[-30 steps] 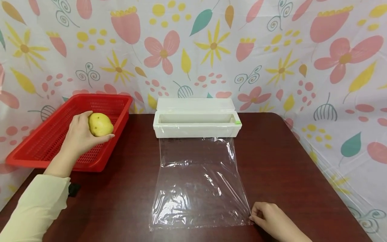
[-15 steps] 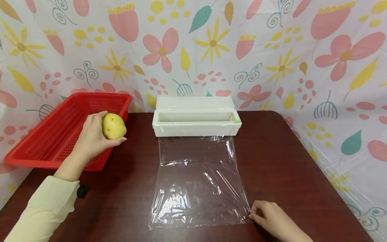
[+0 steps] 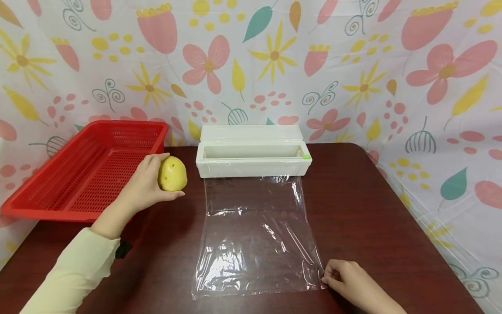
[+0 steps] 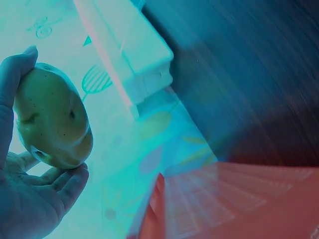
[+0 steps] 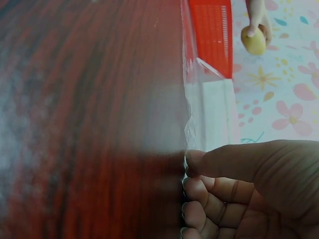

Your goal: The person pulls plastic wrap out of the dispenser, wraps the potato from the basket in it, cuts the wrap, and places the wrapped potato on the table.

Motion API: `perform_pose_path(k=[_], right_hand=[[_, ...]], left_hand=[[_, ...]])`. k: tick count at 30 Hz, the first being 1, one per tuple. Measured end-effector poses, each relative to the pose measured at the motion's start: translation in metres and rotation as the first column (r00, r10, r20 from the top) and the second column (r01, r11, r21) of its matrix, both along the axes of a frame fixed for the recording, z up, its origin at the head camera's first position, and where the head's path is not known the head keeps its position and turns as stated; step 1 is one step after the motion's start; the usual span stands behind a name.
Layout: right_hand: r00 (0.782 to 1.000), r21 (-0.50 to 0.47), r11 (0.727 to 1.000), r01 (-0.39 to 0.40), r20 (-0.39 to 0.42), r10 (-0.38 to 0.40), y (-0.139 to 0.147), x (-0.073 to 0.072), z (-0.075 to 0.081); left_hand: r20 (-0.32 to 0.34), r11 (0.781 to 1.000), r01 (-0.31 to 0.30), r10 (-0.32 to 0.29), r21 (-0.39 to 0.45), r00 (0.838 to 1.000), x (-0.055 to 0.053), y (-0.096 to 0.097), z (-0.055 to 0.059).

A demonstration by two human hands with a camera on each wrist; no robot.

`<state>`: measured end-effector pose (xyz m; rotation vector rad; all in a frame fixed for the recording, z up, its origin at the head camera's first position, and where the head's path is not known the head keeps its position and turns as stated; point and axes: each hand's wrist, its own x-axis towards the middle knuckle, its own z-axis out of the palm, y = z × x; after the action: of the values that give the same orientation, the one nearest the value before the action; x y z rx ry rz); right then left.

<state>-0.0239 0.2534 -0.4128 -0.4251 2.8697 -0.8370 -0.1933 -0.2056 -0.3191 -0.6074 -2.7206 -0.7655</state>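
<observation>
My left hand grips a yellow potato between thumb and fingers, held in the air just right of the red basket. In the left wrist view the potato shows dark eyes on its smooth skin. A sheet of clear plastic wrap lies pulled out over the table, running from a white wrap box with its lid raised. At the sheet's near right corner my right hand pinches the edge. The right wrist view shows thumb and forefinger together on that edge.
A red plastic basket with slotted sides stands at the left on the dark wooden table. Behind everything hangs a flower-patterned cloth. A small green piece sits at the right end of the box.
My left hand has carried the potato from over the red basket rightward and a little toward me, past the basket's rim. The right hand stays at the corner of the wrap.
</observation>
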Motion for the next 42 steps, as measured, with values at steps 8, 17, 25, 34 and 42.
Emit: perform_pose_path(k=[8,17,25,34,42], right_hand=[[1.000,-0.011,1.000,-0.006,-0.013,0.005,0.001,0.000,-0.002],[1.000,-0.013,1.000,-0.014,-0.026,0.014,0.002,0.000,-0.003],[0.999,-0.012,1.000,-0.017,-0.046,0.017,0.002,0.001,-0.004],[0.999,-0.007,1.000,-0.003,-0.035,0.003,0.002,0.001,-0.004],[1.000,0.000,1.000,-0.007,-0.022,0.007,0.002,0.001,-0.003]], left_hand=[[-0.007,0.998,0.060,-0.060,-0.012,0.998,0.004,0.016,-0.005],[-0.027,0.995,0.099,-0.100,-0.027,0.995,0.009,0.027,-0.008],[-0.029,0.993,0.113,-0.114,-0.046,0.993,0.013,0.037,-0.009],[-0.017,0.983,0.163,-0.165,-0.081,0.986,0.018,0.050,-0.010],[-0.012,0.977,0.198,-0.200,-0.077,0.980,0.022,0.058,-0.013]])
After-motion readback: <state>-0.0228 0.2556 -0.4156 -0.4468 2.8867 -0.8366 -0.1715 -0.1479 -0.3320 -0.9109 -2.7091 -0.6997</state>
